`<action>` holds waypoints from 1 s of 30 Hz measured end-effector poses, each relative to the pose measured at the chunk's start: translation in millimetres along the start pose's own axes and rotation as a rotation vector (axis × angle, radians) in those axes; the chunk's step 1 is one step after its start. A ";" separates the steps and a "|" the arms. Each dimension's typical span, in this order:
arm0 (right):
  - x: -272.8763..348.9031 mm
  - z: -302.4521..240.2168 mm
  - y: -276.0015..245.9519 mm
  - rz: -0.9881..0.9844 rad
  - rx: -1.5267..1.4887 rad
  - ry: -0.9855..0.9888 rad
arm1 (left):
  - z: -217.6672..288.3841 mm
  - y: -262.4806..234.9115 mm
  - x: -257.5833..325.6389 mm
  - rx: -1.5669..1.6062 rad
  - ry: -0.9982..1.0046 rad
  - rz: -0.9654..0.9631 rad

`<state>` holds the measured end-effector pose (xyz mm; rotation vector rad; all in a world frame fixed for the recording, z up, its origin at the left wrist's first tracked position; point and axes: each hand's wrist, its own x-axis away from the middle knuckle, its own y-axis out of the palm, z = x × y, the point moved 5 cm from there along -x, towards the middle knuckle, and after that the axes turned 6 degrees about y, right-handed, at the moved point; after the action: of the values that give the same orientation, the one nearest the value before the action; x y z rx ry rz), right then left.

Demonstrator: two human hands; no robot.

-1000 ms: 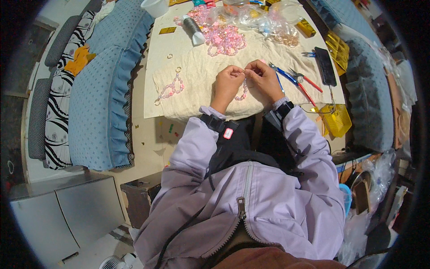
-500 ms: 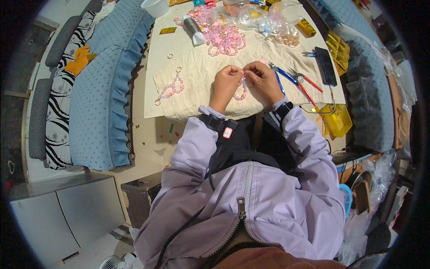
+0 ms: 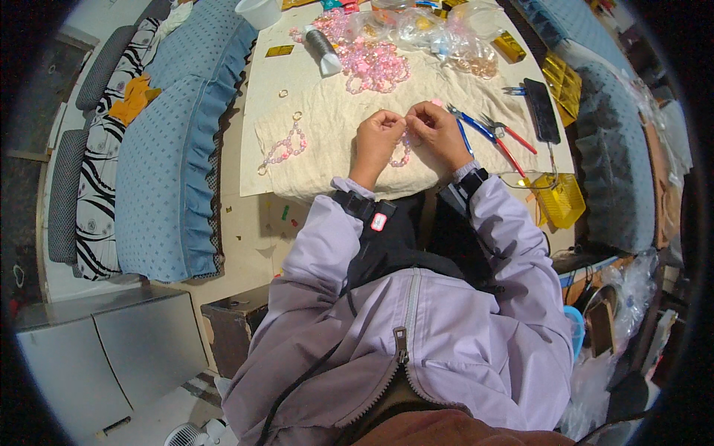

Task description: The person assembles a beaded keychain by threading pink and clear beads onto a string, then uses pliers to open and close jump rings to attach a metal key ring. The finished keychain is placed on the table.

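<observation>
Pinching with thumb and fingers, the left hand point(image 3: 381, 137) and the right hand point(image 3: 440, 134) come together above the cloth-covered table, their fingertips nearly touching. Both are closed on the upper end of a pink and lilac beaded strand point(image 3: 405, 154), with almost no gap between thumb and finger. Which small part each one presses, I cannot tell, because the fingers hide it. The strand goes down from the fingertips in a curve, between the two hands, near the front edge of the cream cloth point(image 3: 335, 152).

To the left of the hands, on the same cloth, lies another beaded strand with gold-coloured rings point(image 3: 286, 147) at its ends, and a loose ring point(image 3: 282, 93) is farther back. Just beside the right hand are blue-handled pliers point(image 3: 482, 128), and next to them red-handled pliers point(image 3: 520, 141). A dark phone point(image 3: 542, 111) lies farther right. Behind the hands there are a heap of pink beads point(image 3: 375, 67), a grey thread spool point(image 3: 320, 48) and clear plastic bags point(image 3: 424, 31).
</observation>
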<state>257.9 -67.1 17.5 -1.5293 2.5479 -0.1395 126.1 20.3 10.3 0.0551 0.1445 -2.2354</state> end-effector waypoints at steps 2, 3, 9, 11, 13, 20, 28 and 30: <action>0.7 -1.6 0.2 0.012 0.046 0.001 | -1.3 -0.2 -0.7 -0.010 0.000 -0.017; 1.0 -2.8 0.3 0.017 0.069 0.001 | -1.4 -0.2 -0.7 0.006 0.005 -0.038; 3.6 -7.1 2.8 0.016 0.033 -0.018 | -3.4 -2.2 0.6 0.152 -0.031 -0.156; 3.0 -6.7 2.7 0.037 0.069 -0.027 | -4.2 -3.4 1.1 0.185 -0.050 -0.192; 2.7 -5.8 2.6 0.047 0.091 -0.033 | -2.9 -4.8 2.1 0.198 -0.016 -0.210; 1.4 0.2 4.2 -0.012 0.079 -0.035 | -3.5 -3.4 3.9 0.213 -0.009 -0.223; -0.5 1.5 5.1 -0.053 0.135 -0.123 | 4.5 -6.7 -0.7 0.067 0.120 -0.101; -0.1 -2.2 4.8 -0.074 0.148 -0.142 | 10.4 -10.2 -3.7 -0.006 0.157 -0.092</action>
<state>253.4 -64.7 19.0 -1.5206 2.3182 -0.2161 120.6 28.1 21.9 0.2258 0.2430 -2.3217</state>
